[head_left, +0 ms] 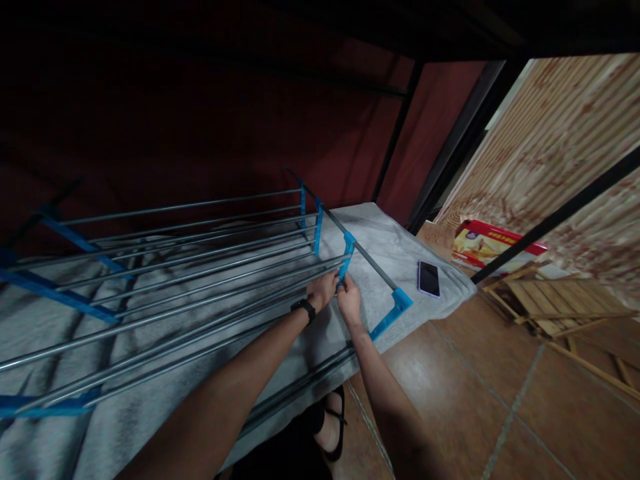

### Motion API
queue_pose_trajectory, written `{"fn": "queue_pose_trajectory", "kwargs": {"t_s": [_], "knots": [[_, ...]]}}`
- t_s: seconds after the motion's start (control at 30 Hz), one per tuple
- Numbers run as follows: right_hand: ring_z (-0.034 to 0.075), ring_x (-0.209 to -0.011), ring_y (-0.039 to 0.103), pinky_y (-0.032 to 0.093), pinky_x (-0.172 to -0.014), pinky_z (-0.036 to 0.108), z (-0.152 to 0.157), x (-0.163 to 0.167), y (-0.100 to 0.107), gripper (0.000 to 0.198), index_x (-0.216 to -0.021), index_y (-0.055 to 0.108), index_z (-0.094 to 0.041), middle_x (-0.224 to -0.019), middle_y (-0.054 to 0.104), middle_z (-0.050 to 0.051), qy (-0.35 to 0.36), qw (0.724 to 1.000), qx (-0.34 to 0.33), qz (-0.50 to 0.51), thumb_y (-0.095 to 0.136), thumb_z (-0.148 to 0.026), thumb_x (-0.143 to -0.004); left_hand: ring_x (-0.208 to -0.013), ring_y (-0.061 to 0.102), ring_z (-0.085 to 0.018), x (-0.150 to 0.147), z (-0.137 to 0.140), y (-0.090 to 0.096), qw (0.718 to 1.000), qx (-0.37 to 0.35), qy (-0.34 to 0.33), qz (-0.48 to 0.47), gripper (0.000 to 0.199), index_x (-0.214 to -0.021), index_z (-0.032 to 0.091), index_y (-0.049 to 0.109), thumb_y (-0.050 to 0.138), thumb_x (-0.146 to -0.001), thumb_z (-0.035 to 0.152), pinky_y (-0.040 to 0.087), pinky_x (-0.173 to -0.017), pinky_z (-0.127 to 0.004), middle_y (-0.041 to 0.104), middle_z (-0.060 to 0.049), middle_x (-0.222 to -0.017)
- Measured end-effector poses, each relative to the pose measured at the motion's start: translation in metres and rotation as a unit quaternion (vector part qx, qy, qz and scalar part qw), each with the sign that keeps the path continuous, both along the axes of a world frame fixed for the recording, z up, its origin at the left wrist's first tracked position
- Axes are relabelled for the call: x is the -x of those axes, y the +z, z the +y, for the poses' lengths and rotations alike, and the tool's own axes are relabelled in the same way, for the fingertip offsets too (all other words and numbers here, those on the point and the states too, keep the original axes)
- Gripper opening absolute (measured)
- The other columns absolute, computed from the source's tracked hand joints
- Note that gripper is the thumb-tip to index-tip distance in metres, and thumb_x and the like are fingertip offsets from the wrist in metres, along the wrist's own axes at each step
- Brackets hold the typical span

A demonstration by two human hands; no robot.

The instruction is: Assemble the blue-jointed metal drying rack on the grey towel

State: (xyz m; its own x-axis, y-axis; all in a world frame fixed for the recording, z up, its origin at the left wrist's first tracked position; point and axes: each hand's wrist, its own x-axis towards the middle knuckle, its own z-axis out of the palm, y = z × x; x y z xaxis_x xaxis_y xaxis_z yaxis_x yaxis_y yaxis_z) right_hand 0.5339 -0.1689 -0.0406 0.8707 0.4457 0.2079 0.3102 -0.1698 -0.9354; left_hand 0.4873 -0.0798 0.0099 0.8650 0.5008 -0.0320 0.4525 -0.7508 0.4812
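A rack of grey metal tubes [200, 265] with blue plastic brackets lies across a grey cloth. My left hand [323, 291], with a dark band at the wrist, is closed around the end of a metal tube beside a blue bracket [346, 257]. Close against it, my right hand [349, 300] pinches the lower part of the same bracket. A thin crossbar [373, 263] runs through the bracket tops to a blue corner piece [393, 312] at the right. My fingers hide the joint between tube and bracket.
A phone [429, 279] lies on the grey cloth [370, 220] to the right. Beyond are a red and yellow box [490, 247] and a folded wooden piece [560, 303] on the tiled floor [475, 393]. Black frame posts [400, 133] stand around the surface.
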Motion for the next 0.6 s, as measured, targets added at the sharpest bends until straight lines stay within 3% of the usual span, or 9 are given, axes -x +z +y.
{"fn": "queue_pose_trajectory", "kwargs": {"t_s": [0.17, 0.37, 0.5, 0.6], "knots": [[0.027, -0.100, 0.063, 0.044, -0.097, 0.040, 0.000, 0.002, 0.004, 0.055, -0.133, 0.062, -0.014, -0.114, 0.072, 0.012, -0.006, 0.998, 0.062, -0.016, 0.042, -0.019, -0.082, -0.111, 0.065, -0.030, -0.001, -0.001, -0.002, 1.000, -0.006, -0.012, -0.017, 0.032, -0.125, 0.016, 0.064, 0.046, -0.098, 0.021, 0.049, -0.098, -0.043, 0.070, -0.017, -0.119], [0.027, -0.098, 0.063, 0.046, -0.092, 0.038, -0.015, -0.004, 0.002, 0.048, -0.119, 0.068, -0.015, -0.114, 0.071, 0.017, 0.050, 0.997, 0.051, -0.026, 0.044, -0.028, -0.080, -0.119, 0.061, -0.026, 0.009, -0.013, 0.004, 0.999, -0.007, -0.034, -0.040, 0.035, -0.129, 0.017, 0.059, 0.048, -0.096, 0.017, 0.046, -0.104, -0.038, 0.066, -0.015, -0.127], [0.028, -0.093, 0.063, 0.048, -0.090, 0.041, -0.012, -0.015, -0.005, 0.049, -0.112, 0.068, -0.013, -0.107, 0.072, 0.017, 0.074, 0.997, 0.032, -0.023, 0.045, -0.032, -0.073, -0.132, 0.051, -0.026, 0.042, -0.026, 0.003, 0.992, -0.046, -0.047, -0.103, 0.050, -0.146, 0.012, 0.044, 0.038, -0.097, 0.012, 0.037, -0.114, -0.036, 0.056, -0.019, -0.141], [0.027, -0.090, 0.063, 0.048, -0.090, 0.042, -0.011, -0.021, -0.013, 0.045, -0.104, 0.069, -0.015, -0.102, 0.073, 0.014, 0.065, 0.997, 0.030, -0.020, 0.047, -0.035, -0.071, -0.138, 0.046, -0.024, 0.090, -0.048, -0.008, 0.981, -0.076, -0.053, -0.169, 0.053, -0.148, 0.016, 0.043, 0.039, -0.096, 0.012, 0.035, -0.117, -0.034, 0.052, -0.016, -0.146]]}}
